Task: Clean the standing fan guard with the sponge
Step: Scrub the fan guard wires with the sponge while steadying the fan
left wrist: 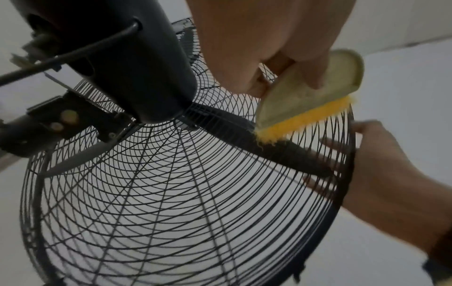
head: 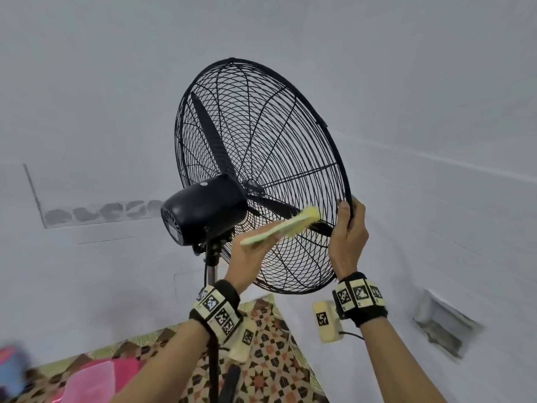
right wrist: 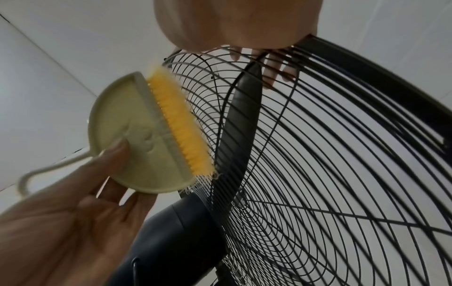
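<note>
L hand [head: 250, 257] at frame centre pinches a pale half-round brush [head: 279, 228] w/ yellow bristles; its long axis runs lower left to upper right, bristles against the rear wires of the black fan guard [head: 261, 175], just right of the motor housing [head: 203, 210]. R hand [head: 347, 242] grips the guard rim at centre right, fingers curled round it. Guard tilts up-right.

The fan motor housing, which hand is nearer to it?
Left. The left hand holds the brush just beside the motor housing; the right hand grips the guard rim, farther out.
</note>
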